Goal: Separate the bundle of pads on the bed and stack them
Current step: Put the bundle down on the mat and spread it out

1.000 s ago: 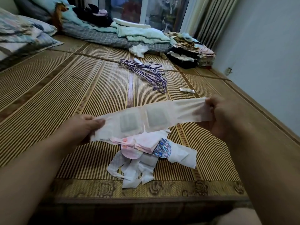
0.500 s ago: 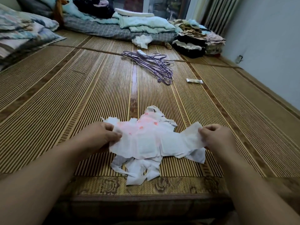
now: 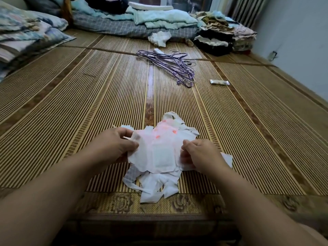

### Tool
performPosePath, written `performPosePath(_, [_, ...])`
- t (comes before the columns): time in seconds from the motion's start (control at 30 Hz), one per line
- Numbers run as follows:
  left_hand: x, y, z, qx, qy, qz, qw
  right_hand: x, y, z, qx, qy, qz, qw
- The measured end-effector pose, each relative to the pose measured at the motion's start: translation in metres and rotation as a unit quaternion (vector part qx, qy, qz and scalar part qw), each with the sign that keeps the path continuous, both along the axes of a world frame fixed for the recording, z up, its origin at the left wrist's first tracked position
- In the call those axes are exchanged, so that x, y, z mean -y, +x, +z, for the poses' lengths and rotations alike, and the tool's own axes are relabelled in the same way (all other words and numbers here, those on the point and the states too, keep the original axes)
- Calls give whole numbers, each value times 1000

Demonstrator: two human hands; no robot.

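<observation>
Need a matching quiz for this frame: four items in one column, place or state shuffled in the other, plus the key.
Column A
1. pads
2. hangers
3. packet
4. pillows

Column B
a. stacked at the far left
b. lying alone, right of the hanger hooks
c. at the near edge of the mat, held by the left hand and the right hand
d. purple, bunched further up the mat

Pairs: 1-c, 2-d, 3-b, 4-a
</observation>
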State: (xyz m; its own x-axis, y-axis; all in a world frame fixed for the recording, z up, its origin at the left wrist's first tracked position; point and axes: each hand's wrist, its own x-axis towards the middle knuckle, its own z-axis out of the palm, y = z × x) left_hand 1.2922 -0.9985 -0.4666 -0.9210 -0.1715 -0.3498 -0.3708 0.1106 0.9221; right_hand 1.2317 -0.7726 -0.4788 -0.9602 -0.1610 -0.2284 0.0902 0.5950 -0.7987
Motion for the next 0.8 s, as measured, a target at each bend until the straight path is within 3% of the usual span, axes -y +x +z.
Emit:
performPosePath(0.1, [-17,-5,4,-9,-12,-15,1000,-4,-2,2,22,-20,-2,1000])
performPosePath(0.3, [-62,-18,0,-55,-19,-55,997,-22,-5,7,-31,-12,-18,999])
performPosePath(0.43, [-73,-22,-10,-47,-17,-104,993,-38,-7,5,-54,32,-19,998])
performPosePath(0.53, [-65,-23,-9,-59,-45,-81,994,-47,-9,5,-60,45,-11,997])
performPosePath(0.8, [-37,-26,-9,-79,-243,-29,966,-53,-14,13,-13,-7,-35,999])
